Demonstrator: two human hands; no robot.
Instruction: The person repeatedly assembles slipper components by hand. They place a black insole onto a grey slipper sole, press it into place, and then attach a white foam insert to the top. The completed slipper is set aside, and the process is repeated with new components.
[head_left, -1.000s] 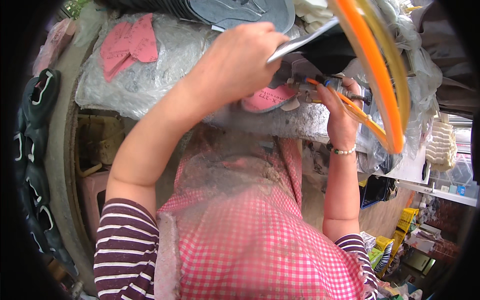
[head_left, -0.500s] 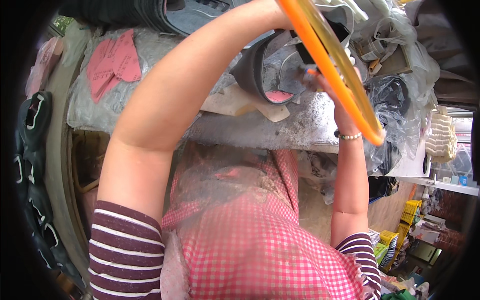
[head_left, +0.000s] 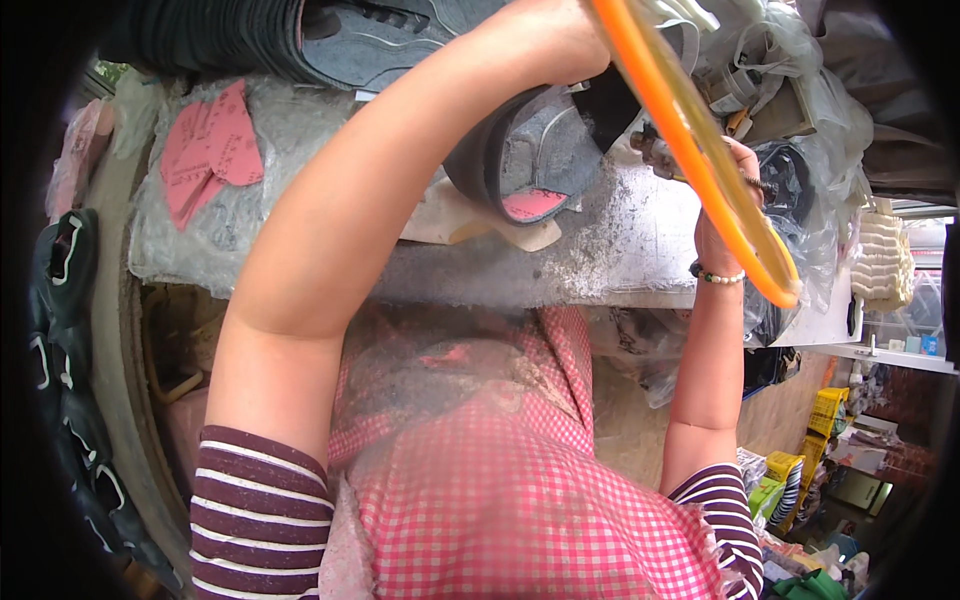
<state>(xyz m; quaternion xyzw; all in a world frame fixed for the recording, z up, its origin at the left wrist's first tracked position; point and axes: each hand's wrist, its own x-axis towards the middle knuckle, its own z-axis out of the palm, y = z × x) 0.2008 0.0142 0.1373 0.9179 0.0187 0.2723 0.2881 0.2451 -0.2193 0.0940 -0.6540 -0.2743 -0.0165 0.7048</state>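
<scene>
My left arm reaches up and across the bench; of my left hand [head_left: 575, 45] only the wrist end shows, its fingers hidden behind an orange-rimmed, yellowish curved thing [head_left: 665, 100] close to the camera. Partly behind that rim, my right hand [head_left: 735, 185] is closed around a small metal tool [head_left: 655, 155] shaped like a spray gun, its blunt end pointing left. Left of the tool, below my left wrist, stands a curved grey shoe upper [head_left: 545, 150] with a pink patch [head_left: 533, 205] inside its lower edge. A black piece [head_left: 603, 110] lies by its upper right.
Grey uppers [head_left: 375, 45] are stacked along the back. Pink cut pieces [head_left: 210, 150] lie on plastic sheeting [head_left: 285, 120] at left. The bench's front edge [head_left: 480, 290] is speckled. Dark shoes [head_left: 68, 260] line the far left. Plastic bags [head_left: 835, 130] crowd the right, near yellow crates [head_left: 828, 410].
My right hand and the tool have moved right, away from the grey upper. My left wrist has shifted slightly right and down. The view has tilted a little.
</scene>
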